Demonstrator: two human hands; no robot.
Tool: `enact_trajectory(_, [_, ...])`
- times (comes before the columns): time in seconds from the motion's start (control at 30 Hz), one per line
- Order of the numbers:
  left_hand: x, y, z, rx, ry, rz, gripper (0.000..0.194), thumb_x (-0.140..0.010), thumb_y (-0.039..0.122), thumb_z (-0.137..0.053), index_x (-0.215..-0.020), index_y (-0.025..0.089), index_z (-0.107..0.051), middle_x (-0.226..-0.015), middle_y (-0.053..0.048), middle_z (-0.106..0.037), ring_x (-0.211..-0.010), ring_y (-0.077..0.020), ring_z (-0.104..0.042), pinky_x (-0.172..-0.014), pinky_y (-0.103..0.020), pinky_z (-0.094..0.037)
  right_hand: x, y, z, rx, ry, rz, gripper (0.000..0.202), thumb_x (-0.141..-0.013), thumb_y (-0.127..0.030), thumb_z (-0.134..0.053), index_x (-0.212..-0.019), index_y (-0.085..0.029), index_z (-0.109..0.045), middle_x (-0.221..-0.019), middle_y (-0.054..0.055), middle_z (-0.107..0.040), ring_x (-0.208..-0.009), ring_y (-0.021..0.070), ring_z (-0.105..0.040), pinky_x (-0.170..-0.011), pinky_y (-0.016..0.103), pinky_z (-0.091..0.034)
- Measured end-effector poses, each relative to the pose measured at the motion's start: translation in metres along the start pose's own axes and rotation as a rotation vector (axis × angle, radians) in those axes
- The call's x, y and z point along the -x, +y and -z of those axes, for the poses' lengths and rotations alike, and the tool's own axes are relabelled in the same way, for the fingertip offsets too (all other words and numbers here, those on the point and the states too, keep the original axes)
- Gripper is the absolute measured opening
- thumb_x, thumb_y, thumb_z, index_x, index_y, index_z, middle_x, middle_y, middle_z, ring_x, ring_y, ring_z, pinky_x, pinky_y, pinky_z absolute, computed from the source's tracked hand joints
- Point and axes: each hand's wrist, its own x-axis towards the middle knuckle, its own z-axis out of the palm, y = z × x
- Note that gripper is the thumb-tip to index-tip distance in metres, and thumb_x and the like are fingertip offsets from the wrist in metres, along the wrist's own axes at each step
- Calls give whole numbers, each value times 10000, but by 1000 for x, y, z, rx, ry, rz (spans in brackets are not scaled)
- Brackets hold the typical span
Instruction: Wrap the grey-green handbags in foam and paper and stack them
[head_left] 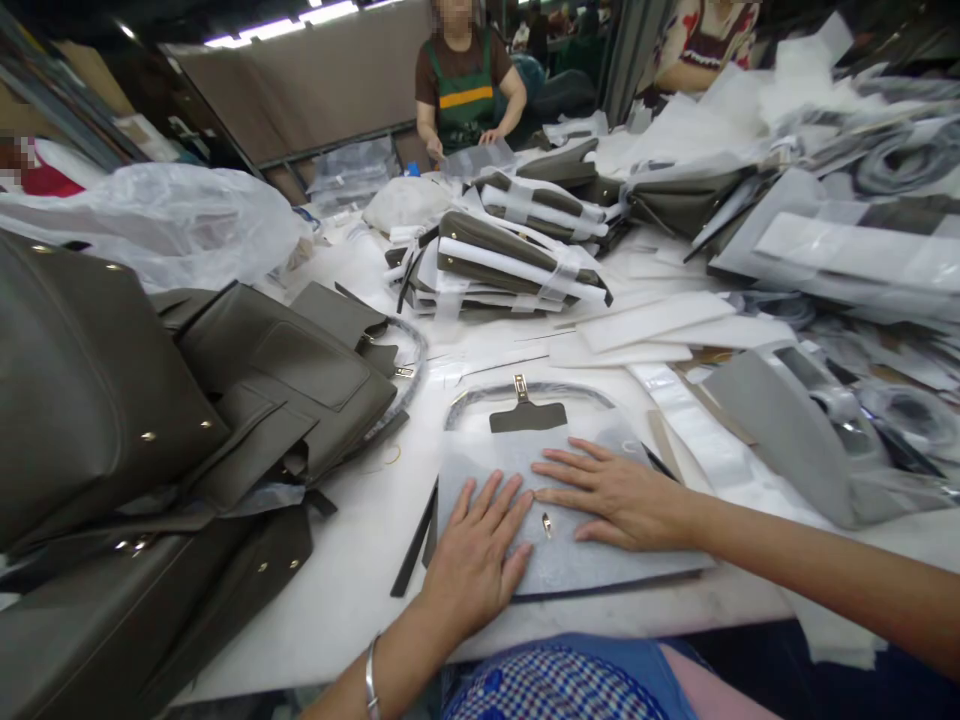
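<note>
Head view: dark bag (529,418) flat on the worktop (352,600), translucent sheet (559,560) over it — metal lock (547,524) shows mid-bag. Left hand (480,545) and right hand (619,495) both open, palms down on the sheet, gripping nothing. Loose bags (300,380) left of the bag, wrapped bags (510,255) beyond it. Looks like smoothing; next move calls for even pressure — spare the lock.

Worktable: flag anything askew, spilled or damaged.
No spill or damage stands out. The pale sheet under the left hand and right hand looks flat; the dark bags at left look untidy, heaped at differing angles.
</note>
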Motion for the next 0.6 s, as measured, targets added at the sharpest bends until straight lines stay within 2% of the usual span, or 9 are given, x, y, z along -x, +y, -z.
enact_trajectory(0.13, [1, 1, -1, -16, 19, 23, 569, -1006, 429, -410, -1529, 253, -273, -1609, -11, -275, -1484, -271, -225, -1186, -539, -262, -1, 1, -3, 33, 21, 1, 608, -986, -459, -491, -1533, -288, -286, -1600, 76, -307, -1480, 260, -259, -1203, 571, -194])
enact_trajectory(0.23, [2, 0, 3, -25, -1, -8, 583, -1002, 444, -416, -1535, 276, -254, -1613, -18, -264, -1486, -276, -222, -1180, -541, -260, 2, -4, -2, -6, 50, 74, 505, -1008, -348, -478, -1498, -286, -370, -1546, 63, -417, -1449, 202, -335, -1210, 513, -223])
enact_trajectory(0.33, [4, -2, 7, -16, -35, -39, 636, -977, 532, -430, -1535, 278, -259, -1617, -46, -252, -1487, -293, -215, -1177, -552, -240, 2, -8, 4, -111, 19, 116, 578, -975, -424, -528, -1506, -268, -360, -1502, 61, -483, -1445, 195, -343, -1221, 489, -212])
enact_trajectory(0.4, [7, -3, 6, -13, -31, -37, 671, -956, 591, -432, -1530, 281, -277, -1619, -58, -244, -1487, -306, -210, -1187, -560, -188, 2, -10, 6, -118, -8, 88, 689, -942, -508, -547, -1529, -234, -311, -1529, 74, -442, -1476, 229, -272, -1228, 516, -174])
enact_trajectory(0.47, [9, -4, 3, -16, -5, -35, 669, -949, 604, -433, -1526, 295, -293, -1618, -58, -250, -1487, -310, -207, -1203, -554, -109, 3, -11, 5, -70, -12, 70, 698, -943, -512, -542, -1532, -223, -303, -1554, 70, -400, -1489, 251, -231, -1229, 542, -149])
enact_trajectory(0.53, [10, -5, -1, -23, 19, -52, 651, -949, 600, -438, -1521, 320, -303, -1612, -57, -268, -1485, -310, -215, -1208, -541, -37, 7, -11, 0, -8, 21, 94, 635, -955, -469, -544, -1506, -210, -364, -1537, 61, -429, -1475, 245, -273, -1235, 530, -145])
enact_trajectory(0.6, [9, -7, -5, -28, 28, -72, 638, -946, 596, -456, -1514, 341, -317, -1606, -68, -281, -1480, -319, -230, -1205, -542, -9, 12, -10, -5, 22, 79, 159, 508, -970, -375, -554, -1439, -198, -472, -1464, 45, -529, -1422, 197, -384, -1244, 467, -164])
